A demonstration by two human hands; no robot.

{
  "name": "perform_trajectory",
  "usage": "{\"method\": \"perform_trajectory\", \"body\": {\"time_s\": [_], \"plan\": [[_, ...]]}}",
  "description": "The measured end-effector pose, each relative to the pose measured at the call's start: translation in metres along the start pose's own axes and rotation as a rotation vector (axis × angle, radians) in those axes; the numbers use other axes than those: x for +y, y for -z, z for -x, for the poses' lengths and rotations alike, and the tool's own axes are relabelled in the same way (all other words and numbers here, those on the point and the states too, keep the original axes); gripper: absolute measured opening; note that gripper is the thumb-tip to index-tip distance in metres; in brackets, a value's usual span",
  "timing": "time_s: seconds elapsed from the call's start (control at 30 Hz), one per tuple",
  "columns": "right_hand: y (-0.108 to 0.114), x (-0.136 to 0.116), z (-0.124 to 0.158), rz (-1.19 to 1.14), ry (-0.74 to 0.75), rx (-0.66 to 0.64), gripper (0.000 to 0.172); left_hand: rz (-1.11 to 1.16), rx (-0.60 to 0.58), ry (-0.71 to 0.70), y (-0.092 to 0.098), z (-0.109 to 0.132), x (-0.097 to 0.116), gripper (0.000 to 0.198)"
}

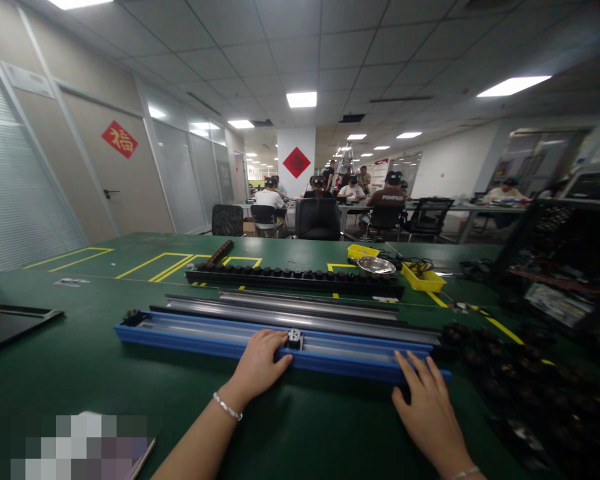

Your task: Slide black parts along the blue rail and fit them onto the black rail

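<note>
A long blue rail [180,339] lies across the green table [80,360] in front of me. My left hand [260,363] rests on its middle, fingers curled over the near edge beside a small black slider [295,339]. My right hand [430,400] lies flat with fingers spread on the rail's right end. Behind the blue rail lie grey metal rails [280,308], and further back a black rail [290,277] carrying a row of small black parts.
Yellow trays [423,279] and a metal bowl [376,265] stand at the back right. A pile of black parts [505,353] and a black crate [560,260] fill the right side. A dark tray [10,323] sits left. People sit at tables beyond.
</note>
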State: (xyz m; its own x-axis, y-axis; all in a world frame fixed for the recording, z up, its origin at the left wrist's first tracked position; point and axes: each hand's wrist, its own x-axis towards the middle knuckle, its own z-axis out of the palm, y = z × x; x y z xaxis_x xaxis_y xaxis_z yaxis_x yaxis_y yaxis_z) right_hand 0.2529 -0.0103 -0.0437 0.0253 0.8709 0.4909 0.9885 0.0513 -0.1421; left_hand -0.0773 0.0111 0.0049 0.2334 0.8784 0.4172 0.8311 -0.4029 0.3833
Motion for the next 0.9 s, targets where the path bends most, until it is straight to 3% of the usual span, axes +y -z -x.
{"method": "perform_trajectory", "body": {"time_s": [0.3,0.9], "plan": [[-0.0003,0.0010,-0.0009,0.026,0.042,0.047,0.054,0.038,-0.006,0.007,0.0006,0.0015,-0.0017,0.023],[-0.0011,0.0003,-0.0011,0.031,0.005,-0.014,0.057,0.029,-0.067,0.001,0.0016,0.0019,0.0015,0.028]]}}
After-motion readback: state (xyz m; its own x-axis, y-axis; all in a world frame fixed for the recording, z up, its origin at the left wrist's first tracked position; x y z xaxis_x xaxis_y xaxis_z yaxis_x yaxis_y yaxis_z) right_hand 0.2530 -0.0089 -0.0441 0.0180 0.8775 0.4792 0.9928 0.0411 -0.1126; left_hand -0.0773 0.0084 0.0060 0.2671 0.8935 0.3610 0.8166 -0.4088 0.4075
